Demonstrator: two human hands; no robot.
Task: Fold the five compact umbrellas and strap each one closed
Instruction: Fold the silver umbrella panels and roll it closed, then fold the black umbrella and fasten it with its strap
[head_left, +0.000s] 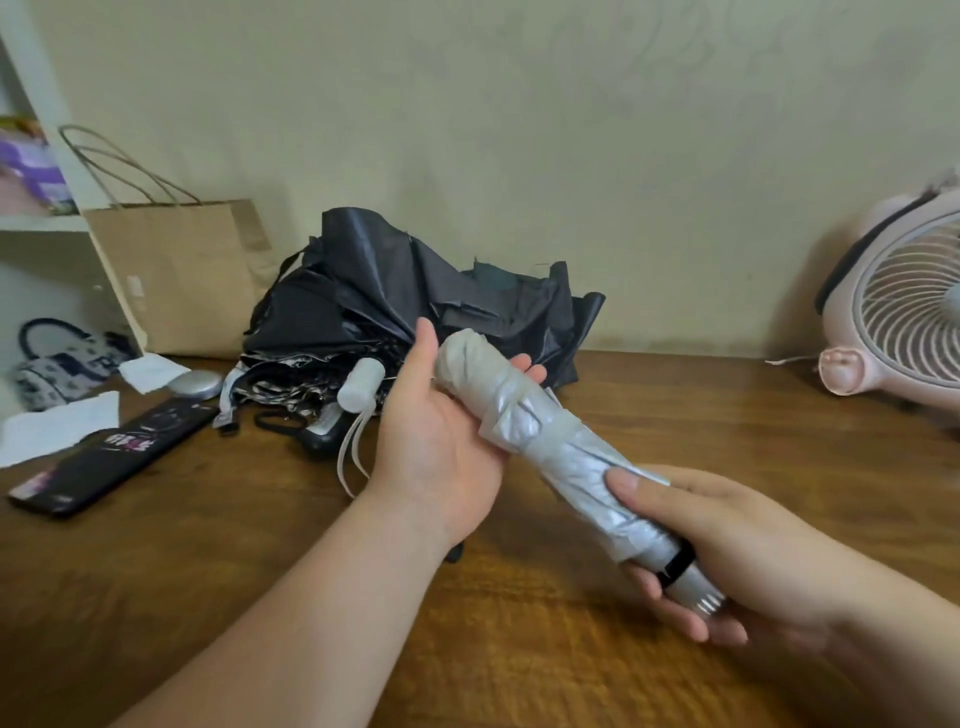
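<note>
A rolled silver compact umbrella (540, 431) lies slanted between both hands above the wooden table (260, 519), a strap wound round its middle. My left hand (441, 441) cups its top end from underneath, fingers nearly straight. My right hand (727, 551) grips the lower canopy and the silver handle, thumb pressed on the fabric. Behind them a heap of unfolded black umbrellas (415, 296) lies against the wall. A white handle (361, 384) with a loose cord and a black handle (324, 436) stick out of that heap.
A brown paper bag (176, 275) leans at the back left beside a white shelf (41, 223). A black flat case (109, 457), tissues (52, 426) and a small silver compact (195, 384) lie on the left. A pink fan (904, 322) stands at the right.
</note>
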